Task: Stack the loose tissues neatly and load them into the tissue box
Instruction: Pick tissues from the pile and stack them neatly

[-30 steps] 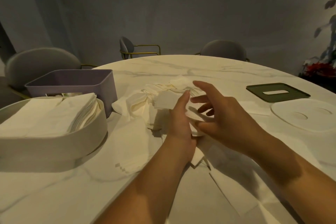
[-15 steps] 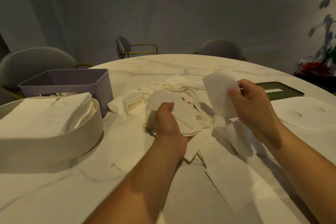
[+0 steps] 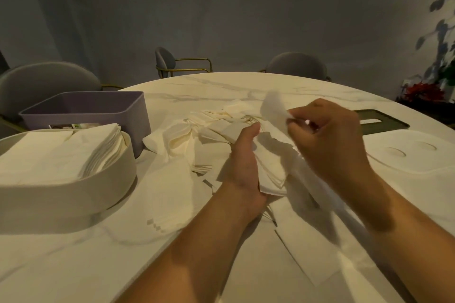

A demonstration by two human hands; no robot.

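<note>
A second ago both hands met over the pile (image 3: 197,130), the right hand (image 3: 330,140) spread above the left. It then lifted one tissue (image 3: 274,110) up and off to the right in a closed grip. Now it has drifted a little back toward the left, and the tissue, blurred, is pinched at the fingertips and sticks up to the hand's left, above the stack (image 3: 270,170). The left hand (image 3: 243,162), half a second ago curled with its thumb tucked, has shifted slightly right. It now stands on edge against the stack's left side and holds it, with the thumb stretched out straight.
</note>
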